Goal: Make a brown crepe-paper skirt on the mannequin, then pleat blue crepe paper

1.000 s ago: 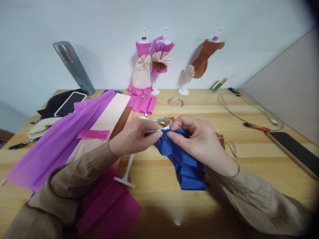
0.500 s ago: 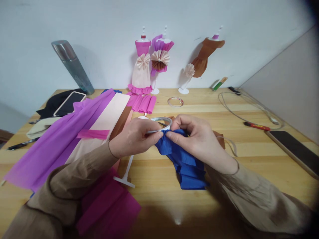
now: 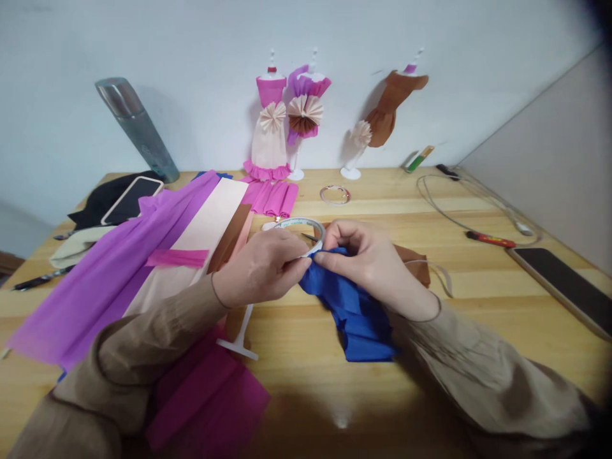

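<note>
My left hand (image 3: 261, 264) is closed on a roll of tape (image 3: 319, 231), a white ring with print on its inner face. Thumb and fingertips of my right hand (image 3: 370, 261) pinch the gathered upper edge of a blue crepe paper strip (image 3: 366, 328), right against the ring. The strip's pleated lower end hangs toward the table. Whether a length of tape runs between the hands I cannot tell. Under my left wrist, a white stand (image 3: 241, 344) shows its stem and base, the rest mostly hidden.
Purple crepe paper (image 3: 95, 287) and other coloured sheets cover the left. Three small dressed mannequins (image 3: 270, 134) stand by the wall near a bottle (image 3: 143, 131). A phone (image 3: 564, 287), a red-handled tool (image 3: 490, 240) and a cable (image 3: 449, 210) lie right. Brown paper (image 3: 415, 264) lies behind my right hand.
My left hand has turned slightly, and the tape ring tips to show more of its inner face. Both hands have shifted a little left, still pinching at the blue paper's edge.
</note>
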Available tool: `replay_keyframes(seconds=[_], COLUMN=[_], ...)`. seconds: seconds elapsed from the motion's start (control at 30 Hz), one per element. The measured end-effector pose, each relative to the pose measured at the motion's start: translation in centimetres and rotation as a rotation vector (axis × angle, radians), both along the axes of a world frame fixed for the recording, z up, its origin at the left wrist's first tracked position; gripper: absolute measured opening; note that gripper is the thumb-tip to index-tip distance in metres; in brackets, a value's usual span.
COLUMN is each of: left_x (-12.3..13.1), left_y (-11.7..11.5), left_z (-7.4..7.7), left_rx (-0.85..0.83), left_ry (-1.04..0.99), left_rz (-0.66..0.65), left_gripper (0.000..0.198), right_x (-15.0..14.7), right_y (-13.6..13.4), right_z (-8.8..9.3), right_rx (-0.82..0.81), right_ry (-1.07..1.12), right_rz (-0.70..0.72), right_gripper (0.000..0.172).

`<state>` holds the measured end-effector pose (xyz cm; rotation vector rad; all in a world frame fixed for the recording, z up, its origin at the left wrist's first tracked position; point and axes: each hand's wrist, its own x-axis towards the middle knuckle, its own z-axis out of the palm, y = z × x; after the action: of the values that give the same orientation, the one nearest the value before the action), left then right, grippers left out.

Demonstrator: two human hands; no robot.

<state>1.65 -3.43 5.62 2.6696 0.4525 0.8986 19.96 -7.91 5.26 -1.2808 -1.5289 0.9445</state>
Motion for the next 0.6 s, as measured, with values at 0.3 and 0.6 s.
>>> replay_keyframes(seconds=[0.3,0.6], left_x=[-0.1,0.1], left_y=[0.0,0.1], left_z=[0.3,-0.2], left_rx=[-0.469,-0.613], left_ry=[-0.034,-0.152], left_rz=[-0.006,0.121], left_gripper=[0.033,0.027], right_x=[-0.4,-0.1], right_y=[-0.2,-0.8], right_z=[-0.4,0.6], right_rx=[0.013,0.152], right_ry=[-0.037,-0.176], right_rz=[-0.051,-0.034], right_gripper=[0.027,0.018])
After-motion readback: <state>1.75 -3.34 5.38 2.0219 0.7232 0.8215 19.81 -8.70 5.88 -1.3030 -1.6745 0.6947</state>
